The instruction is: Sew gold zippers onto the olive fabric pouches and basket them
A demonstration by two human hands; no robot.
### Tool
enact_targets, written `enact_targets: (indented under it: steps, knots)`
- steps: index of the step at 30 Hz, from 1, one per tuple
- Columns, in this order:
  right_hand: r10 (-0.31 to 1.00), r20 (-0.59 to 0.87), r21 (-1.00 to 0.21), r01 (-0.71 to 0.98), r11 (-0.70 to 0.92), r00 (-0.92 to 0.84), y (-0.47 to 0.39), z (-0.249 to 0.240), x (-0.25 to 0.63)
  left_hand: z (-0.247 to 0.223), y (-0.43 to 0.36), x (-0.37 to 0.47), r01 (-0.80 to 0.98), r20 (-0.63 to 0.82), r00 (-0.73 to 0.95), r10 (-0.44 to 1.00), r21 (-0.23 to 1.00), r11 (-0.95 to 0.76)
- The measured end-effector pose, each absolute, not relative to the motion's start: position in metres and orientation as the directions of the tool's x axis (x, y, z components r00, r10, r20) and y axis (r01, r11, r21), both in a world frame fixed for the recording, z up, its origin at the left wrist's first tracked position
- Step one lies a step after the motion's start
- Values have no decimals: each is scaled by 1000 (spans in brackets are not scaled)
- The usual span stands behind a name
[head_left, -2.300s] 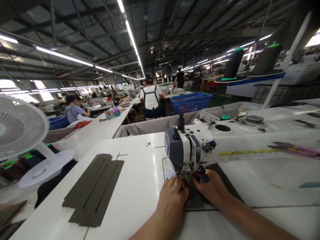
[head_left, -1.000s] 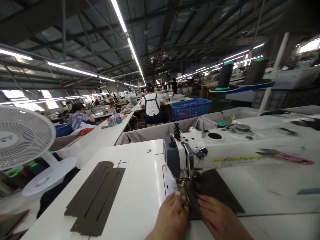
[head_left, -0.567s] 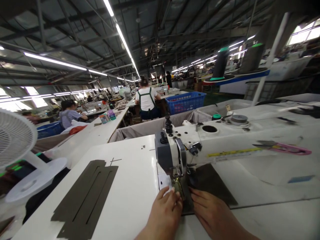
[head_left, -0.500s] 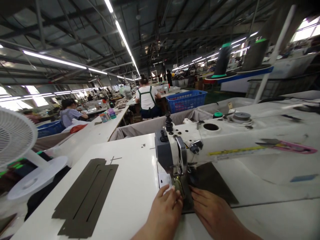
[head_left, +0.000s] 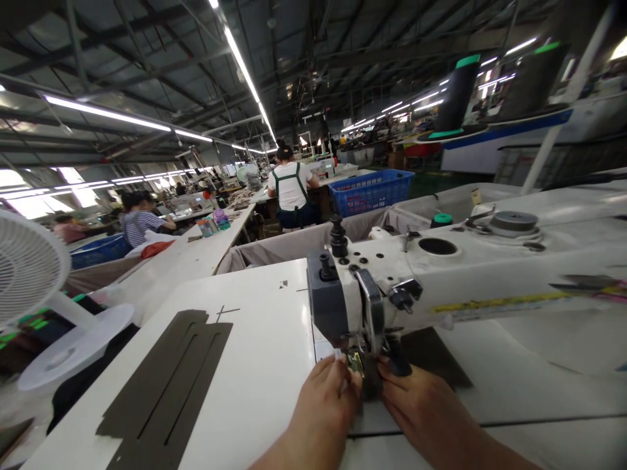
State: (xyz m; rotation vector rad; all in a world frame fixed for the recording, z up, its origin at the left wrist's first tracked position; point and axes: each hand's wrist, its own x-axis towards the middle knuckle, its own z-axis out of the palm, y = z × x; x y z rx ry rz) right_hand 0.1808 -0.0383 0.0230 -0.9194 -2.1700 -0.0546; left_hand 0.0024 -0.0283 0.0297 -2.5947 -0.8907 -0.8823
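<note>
The dark piece (head_left: 431,352) had slid farther from the near edge of the desk (head_left: 264,339) beneath the sewing machine (head_left: 330,307), the left hand (head_left: 323,405) and right hand (head_left: 426,398) touching it with bunched fingers, though whether they pinched it I could not tell.

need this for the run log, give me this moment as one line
left hand: on dark fabric | right hand: on dark fabric | sewing machine: above fabric
</note>
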Motion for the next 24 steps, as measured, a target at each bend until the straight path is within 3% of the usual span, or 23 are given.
enact_targets:
  steps: [11,24]
  knots:
    - [584,687,-170,687,707,-431,-19,25,180,23,-18,-2,591,609,605,513,88,-802]
    - [553,708,-105,709,697,-439,-14,21,179,13,-12,0,635,591,563,578,139,-760]
